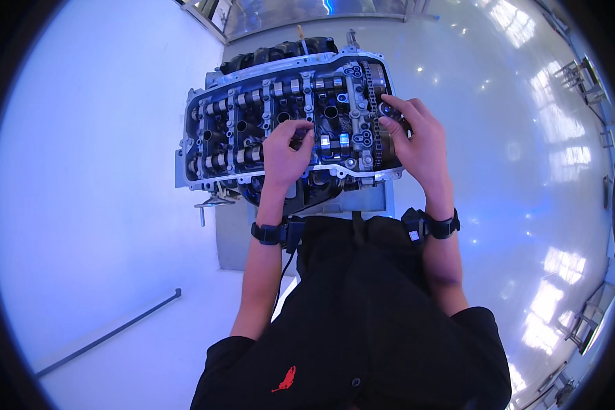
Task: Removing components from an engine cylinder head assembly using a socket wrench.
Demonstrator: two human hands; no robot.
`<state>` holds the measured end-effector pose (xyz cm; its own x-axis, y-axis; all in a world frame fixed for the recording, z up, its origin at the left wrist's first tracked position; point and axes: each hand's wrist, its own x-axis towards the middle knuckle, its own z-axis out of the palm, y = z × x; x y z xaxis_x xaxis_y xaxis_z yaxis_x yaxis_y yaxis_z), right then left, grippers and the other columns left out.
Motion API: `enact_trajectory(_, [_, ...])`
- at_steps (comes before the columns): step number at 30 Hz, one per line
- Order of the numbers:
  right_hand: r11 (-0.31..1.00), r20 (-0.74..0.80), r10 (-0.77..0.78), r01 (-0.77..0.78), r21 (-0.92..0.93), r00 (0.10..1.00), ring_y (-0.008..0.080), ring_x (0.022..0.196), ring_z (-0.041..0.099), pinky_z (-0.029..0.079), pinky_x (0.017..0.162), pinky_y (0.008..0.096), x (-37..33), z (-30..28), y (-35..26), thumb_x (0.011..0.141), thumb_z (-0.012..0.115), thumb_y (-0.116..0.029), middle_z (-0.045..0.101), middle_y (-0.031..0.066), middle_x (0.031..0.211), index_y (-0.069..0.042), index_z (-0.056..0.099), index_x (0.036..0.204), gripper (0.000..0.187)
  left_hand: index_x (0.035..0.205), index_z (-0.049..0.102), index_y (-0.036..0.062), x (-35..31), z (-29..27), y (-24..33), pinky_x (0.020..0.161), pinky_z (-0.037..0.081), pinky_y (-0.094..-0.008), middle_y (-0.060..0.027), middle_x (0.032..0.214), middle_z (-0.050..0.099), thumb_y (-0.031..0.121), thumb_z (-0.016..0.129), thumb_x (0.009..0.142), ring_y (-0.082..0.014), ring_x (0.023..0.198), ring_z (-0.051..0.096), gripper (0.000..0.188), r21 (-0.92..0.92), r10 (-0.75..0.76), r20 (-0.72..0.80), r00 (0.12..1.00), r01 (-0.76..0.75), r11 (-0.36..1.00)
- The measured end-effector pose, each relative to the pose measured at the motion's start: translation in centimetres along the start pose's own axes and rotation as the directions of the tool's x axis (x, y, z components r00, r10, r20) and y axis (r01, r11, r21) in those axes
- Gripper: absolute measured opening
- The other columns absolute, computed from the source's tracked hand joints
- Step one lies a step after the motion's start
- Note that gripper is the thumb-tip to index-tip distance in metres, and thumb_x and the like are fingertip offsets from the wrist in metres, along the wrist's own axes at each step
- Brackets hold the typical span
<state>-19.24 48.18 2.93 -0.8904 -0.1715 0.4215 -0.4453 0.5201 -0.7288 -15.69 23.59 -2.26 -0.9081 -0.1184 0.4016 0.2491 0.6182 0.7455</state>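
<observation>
An engine with its top uncovered lies before me, showing two rows of camshaft lobes and round wells between them. Over its near middle, my left hand is closed in a pinch, fingertips together; whatever they may hold is too small or hidden. My right hand is at the right end, thumb and forefinger apart beside the timing chain. Between these two fingers shows a shiny round part; its kind is unclear. The other right fingers are mostly hidden. Shiny cam lobes sit just right of my left hand.
The engine is on a stand, with a crank handle jutting out at its near left. A grey tray shows below the near edge. A dark bar lies low at left. Metal-framed furniture stands along the far right.
</observation>
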Motion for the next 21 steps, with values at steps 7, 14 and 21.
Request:
enact_trajectory(7, [0.989, 0.122, -0.033, 0.050, -0.141, 0.992, 0.0277, 0.074, 0.066, 0.051, 0.064, 0.0380, 0.5, 0.1, -0.8, 0.087, 0.072, -0.017, 0.065, 0.0083, 0.088, -0.012, 0.069, 0.112, 0.026, 0.099, 0.069, 0.0020, -0.1, 0.2, 0.1, 0.068, 0.051, -0.0275, -0.0083, 0.085, 0.070, 0.005, 0.066, 0.089, -0.0157, 0.071, 0.067, 0.011, -0.020, -0.069, -0.044, 0.997, 0.068, 0.997])
enact_trajectory(14, [0.981, 0.158, 0.012, 0.019, -0.194, 0.987, 0.0344, 0.081, 0.067, 0.051, 0.067, 0.0441, 0.6, 0.7, -1.5, 0.088, 0.070, -0.019, 0.065, 0.0115, 0.090, -0.007, 0.062, 0.108, 0.025, 0.100, 0.069, 0.0020, -0.1, 0.6, -0.4, 0.063, 0.051, -0.0274, -0.0091, 0.082, 0.071, 0.005, 0.066, 0.090, -0.0149, 0.067, 0.067, 0.012, -0.080, -0.065, -0.153, 0.986, 0.053, 0.995])
enact_trajectory(21, [0.983, 0.173, -0.013, 0.044, -0.180, 0.985, 0.0372, 0.076, 0.066, 0.051, 0.064, 0.0466, 1.1, 1.9, -1.1, 0.089, 0.069, -0.020, 0.065, 0.0133, 0.085, -0.007, 0.056, 0.104, 0.024, 0.100, 0.069, 0.0016, -0.3, 0.1, -0.3, 0.068, 0.051, -0.0243, -0.0063, 0.084, 0.073, 0.003, 0.064, 0.091, -0.0097, 0.072, 0.067, 0.011, -0.031, -0.119, -0.046, 0.992, 0.118, 0.993])
